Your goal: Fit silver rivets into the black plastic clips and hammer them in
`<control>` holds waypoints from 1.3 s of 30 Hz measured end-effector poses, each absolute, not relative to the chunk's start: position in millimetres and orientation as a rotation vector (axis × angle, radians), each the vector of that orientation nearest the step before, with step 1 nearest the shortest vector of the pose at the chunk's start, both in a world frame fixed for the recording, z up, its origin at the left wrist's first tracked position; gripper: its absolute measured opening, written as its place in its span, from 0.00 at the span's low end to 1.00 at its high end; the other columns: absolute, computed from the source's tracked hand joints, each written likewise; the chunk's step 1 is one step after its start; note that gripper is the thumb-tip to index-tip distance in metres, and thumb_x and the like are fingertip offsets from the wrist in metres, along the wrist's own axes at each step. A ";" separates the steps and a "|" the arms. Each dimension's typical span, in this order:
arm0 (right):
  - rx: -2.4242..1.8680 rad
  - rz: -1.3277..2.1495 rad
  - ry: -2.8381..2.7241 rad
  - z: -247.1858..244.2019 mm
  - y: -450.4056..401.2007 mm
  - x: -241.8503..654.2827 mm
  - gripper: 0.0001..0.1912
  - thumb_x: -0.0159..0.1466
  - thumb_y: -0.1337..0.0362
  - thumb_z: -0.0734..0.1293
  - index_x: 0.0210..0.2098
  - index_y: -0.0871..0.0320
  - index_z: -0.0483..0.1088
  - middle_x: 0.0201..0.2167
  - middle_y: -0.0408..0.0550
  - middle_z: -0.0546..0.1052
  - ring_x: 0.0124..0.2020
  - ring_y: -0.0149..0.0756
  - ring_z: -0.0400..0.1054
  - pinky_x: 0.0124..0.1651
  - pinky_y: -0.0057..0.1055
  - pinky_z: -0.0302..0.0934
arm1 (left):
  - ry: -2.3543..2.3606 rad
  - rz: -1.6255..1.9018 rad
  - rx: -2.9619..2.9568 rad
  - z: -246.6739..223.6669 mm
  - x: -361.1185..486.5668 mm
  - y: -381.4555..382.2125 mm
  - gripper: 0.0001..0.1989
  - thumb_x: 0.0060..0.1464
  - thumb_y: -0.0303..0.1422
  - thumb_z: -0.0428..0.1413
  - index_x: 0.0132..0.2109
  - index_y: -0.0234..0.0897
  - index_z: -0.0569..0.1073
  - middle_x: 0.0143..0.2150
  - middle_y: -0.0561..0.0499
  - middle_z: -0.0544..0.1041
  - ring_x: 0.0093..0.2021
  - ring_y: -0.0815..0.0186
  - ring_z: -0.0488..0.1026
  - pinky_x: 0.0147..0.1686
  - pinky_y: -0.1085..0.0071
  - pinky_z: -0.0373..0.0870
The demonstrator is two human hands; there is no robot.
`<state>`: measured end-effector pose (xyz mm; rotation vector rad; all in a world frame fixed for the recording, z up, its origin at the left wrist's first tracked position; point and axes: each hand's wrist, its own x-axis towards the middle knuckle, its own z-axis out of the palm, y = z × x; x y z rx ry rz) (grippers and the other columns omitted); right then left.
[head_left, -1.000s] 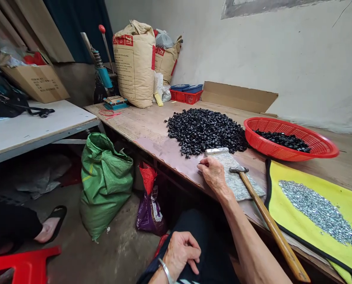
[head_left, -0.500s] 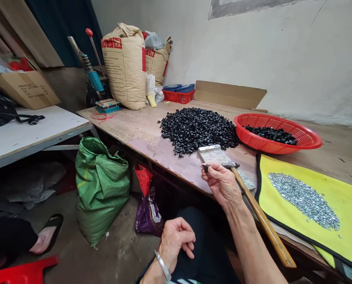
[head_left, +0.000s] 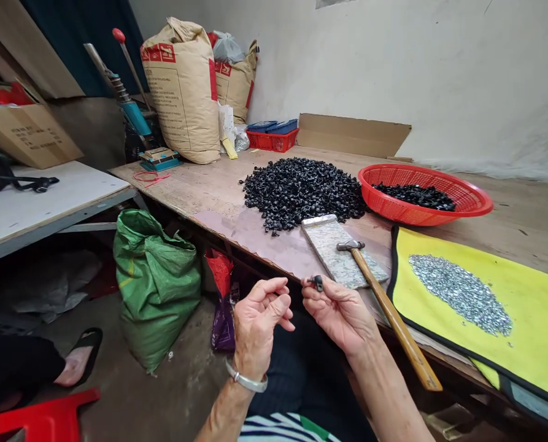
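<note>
My right hand (head_left: pixel 342 313) pinches a small black plastic part (head_left: pixel 318 283) between thumb and fingertips, just off the table's front edge. Close beside it on the left, my left hand (head_left: pixel 262 316) is closed, thumb against curled fingers; whatever it holds, if anything, is hidden. A bangle circles that wrist. Behind the right hand lies a flat speckled slab (head_left: pixel 331 245) with a metal strip at its far end. A hammer (head_left: pixel 388 310) rests across the slab, its wooden handle sticking out over the edge. Beyond is a heap of similar black parts (head_left: pixel 301 190).
On the right, a red plastic basket (head_left: pixel 425 218) holds more black pieces. A yellow cloth (head_left: pixel 531 307) carries small shiny metal pieces (head_left: pixel 460 294). A hand press (head_left: pixel 135 120) and paper sacks (head_left: pixel 181 92) stand at back left. A green sack (head_left: pixel 156 294) sits on the floor.
My right hand has drawn back from the slab toward me with the black part. My left hand has risen from my lap to meet it. The view has shifted slightly.
</note>
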<state>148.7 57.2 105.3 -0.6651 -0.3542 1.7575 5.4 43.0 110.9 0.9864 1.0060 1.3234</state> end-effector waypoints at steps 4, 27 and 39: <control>-0.736 1.919 -0.376 95.2 38.2 147.2 0.08 0.45 0.70 0.74 0.25 0.65 0.74 0.23 0.47 0.73 0.21 0.23 0.61 0.18 0.17 0.53 | 1.030 1.196 1.514 109.8 2.4 37.6 0.12 0.50 0.31 0.58 0.44 0.40 0.77 0.39 0.49 0.70 0.31 0.70 0.69 0.30 0.74 0.70; -1.153 1.641 -0.612 93.6 0.0 136.0 0.13 0.48 0.59 0.73 0.21 0.63 0.70 0.17 0.45 0.72 0.12 0.23 0.59 0.12 0.19 0.49 | 0.989 1.072 0.822 86.2 3.4 14.9 0.11 0.46 0.36 0.60 0.32 0.30 0.75 0.21 0.53 0.70 0.16 0.73 0.64 0.14 0.75 0.67; -1.157 1.656 -0.639 89.8 1.1 137.0 0.13 0.51 0.59 0.71 0.20 0.62 0.67 0.15 0.44 0.71 0.11 0.23 0.58 0.12 0.20 0.48 | 0.878 1.034 0.713 85.7 3.8 14.9 0.08 0.42 0.30 0.61 0.32 0.30 0.74 0.20 0.53 0.72 0.15 0.72 0.66 0.13 0.74 0.68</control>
